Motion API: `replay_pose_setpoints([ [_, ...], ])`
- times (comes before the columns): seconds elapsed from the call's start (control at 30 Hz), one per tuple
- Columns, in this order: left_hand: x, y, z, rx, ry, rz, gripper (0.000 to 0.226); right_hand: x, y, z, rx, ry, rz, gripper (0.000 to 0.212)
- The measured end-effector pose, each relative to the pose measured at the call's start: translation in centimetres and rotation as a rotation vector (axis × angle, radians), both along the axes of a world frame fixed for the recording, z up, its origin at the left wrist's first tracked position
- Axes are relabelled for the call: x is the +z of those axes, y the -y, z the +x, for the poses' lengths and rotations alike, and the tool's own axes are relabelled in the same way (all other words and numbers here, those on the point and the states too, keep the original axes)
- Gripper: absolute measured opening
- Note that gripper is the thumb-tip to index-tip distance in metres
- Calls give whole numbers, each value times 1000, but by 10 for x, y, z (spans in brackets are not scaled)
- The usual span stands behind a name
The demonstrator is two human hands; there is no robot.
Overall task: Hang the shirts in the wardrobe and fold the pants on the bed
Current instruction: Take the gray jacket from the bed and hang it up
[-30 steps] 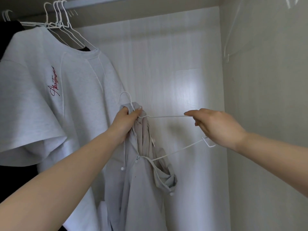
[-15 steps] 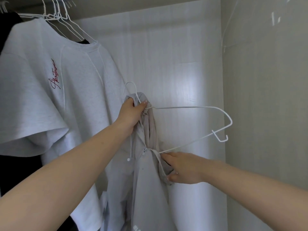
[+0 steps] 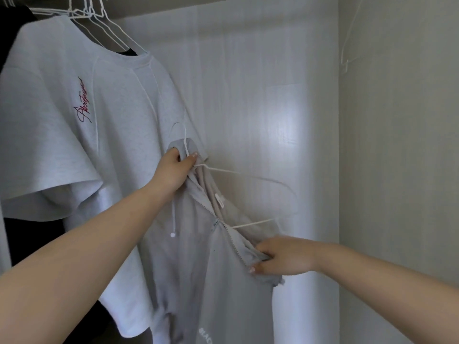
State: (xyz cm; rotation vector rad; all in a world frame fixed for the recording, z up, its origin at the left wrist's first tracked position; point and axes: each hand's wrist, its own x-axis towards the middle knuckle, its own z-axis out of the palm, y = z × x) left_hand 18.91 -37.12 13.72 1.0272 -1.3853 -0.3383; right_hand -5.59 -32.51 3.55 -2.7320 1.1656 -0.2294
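A grey zip-up hooded shirt [image 3: 198,276] hangs half on a white wire hanger [image 3: 263,178] in the middle of the wardrobe. My left hand [image 3: 173,170] grips the hanger's neck together with the bunched collar, just below the hook. Lower right, my right hand [image 3: 280,256] pinches the shirt's open zipper edge and draws the cloth toward the hanger's bare right arm. The hanger's right end looks blurred. A drawstring with a white bead dangles under my left hand.
A white T-shirt [image 3: 62,125] with red script hangs on the left from white hangers [image 3: 84,13] at the top. Dark clothing [image 3: 10,31] hangs behind it. The wardrobe's back panel [image 3: 260,83] and right side wall [image 3: 397,145] close in the space.
My right hand left the hanger's right end, dropped to the zipper edge and took hold of the cloth. It now pulls the cloth rightward. My left hand kept its grip.
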Motion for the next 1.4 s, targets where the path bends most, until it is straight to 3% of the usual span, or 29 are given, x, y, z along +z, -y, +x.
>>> replay_pose_setpoints([
  [0.1,-13,6,14,167,102,24,36,12,-3,-21,-33,-133,-146,35],
  [0.2,-22,12,21,235,90,55,41,21,-1,-35,-71,-176,-237,39],
  [0.5,-31,25,13,129,-164,97,17,29,0,-45,20,-280,-370,41],
  [0.7,-36,26,15,279,181,44,31,47,-2,-62,-81,-255,-352,40],
  [0.83,-41,20,6,272,303,27,32,55,0,-67,-101,-252,-363,27],
  [0.97,-39,11,-22,183,355,3,37,54,2,-54,-45,-232,-389,24],
  [1.17,-34,-3,-52,29,375,-82,24,46,8,-38,-10,-263,-520,32],
  [1.4,-40,-4,-21,-13,344,23,37,41,10,-82,79,-123,-768,50],
])
